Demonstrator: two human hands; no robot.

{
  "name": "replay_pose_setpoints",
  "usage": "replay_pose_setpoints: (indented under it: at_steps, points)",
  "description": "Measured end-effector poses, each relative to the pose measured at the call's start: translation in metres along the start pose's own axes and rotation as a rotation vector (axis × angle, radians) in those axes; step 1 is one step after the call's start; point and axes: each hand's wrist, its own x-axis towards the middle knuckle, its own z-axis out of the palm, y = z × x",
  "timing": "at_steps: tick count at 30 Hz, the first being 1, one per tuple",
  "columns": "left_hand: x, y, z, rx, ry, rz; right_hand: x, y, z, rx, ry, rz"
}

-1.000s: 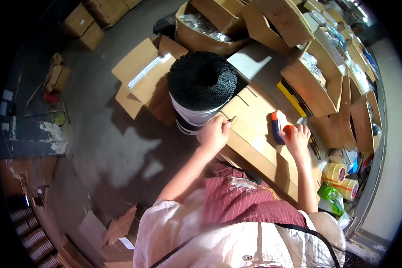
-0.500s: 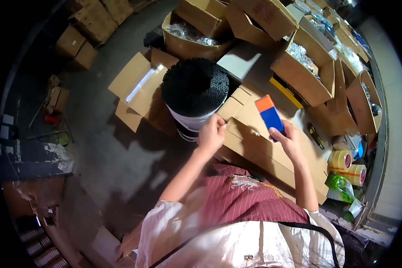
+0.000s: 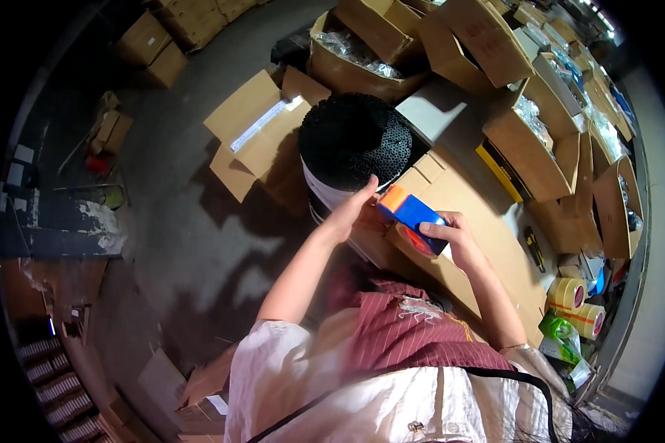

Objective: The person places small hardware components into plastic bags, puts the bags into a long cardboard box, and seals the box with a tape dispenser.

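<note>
At frame centre, the right hand (image 3: 454, 240) grips a blue-and-orange tape dispenser (image 3: 412, 215) above a closed cardboard box (image 3: 473, 221). The left hand (image 3: 355, 209) pinches its orange end, fingers closed. Taping looks underway; drawing tape out calls for a steady pull.

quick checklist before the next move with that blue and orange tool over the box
1. Right hand grips the blue and orange tool: ok, fingers wrap its blue body.
2. Left hand steadies the tool: ok, fingertips at its orange end.
3. Tool in contact with the cardboard box: cannot tell, it looks raised above the top.
4. Box top free under the tool: ok, bare cardboard.
5. Black roll clear of the hands: not ok, it sits right behind the left hand.
6. Spare tape rolls nearby: ok, beside the box.
</note>
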Motion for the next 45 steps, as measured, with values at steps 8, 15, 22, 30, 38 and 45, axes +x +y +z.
replay_pose_setpoints:
  at_steps: [8,15,22,30,38,45]
  points:
    - [-0.008,0.018,0.012,-0.023,-0.011,-0.072,0.003,-0.005,0.0,0.0,-0.011,-0.026]
    - [0.023,-0.021,-0.008,0.721,0.035,0.37,-0.02,-0.006,-0.017,-0.312,0.053,0.042]
    - [0.037,-0.042,-0.003,0.09,0.049,0.261,-0.099,-0.037,-0.049,-0.336,0.181,0.088]
    - [0.031,-0.042,-0.006,-0.013,0.037,0.228,-0.089,-0.025,-0.044,-0.339,0.202,0.102]
    - [0.036,-0.046,-0.003,-0.061,0.081,0.243,-0.083,-0.016,-0.04,-0.342,0.194,0.1]
    - [0.044,-0.059,-0.011,0.715,0.242,0.357,-0.081,-0.001,-0.047,-0.495,0.187,0.032]
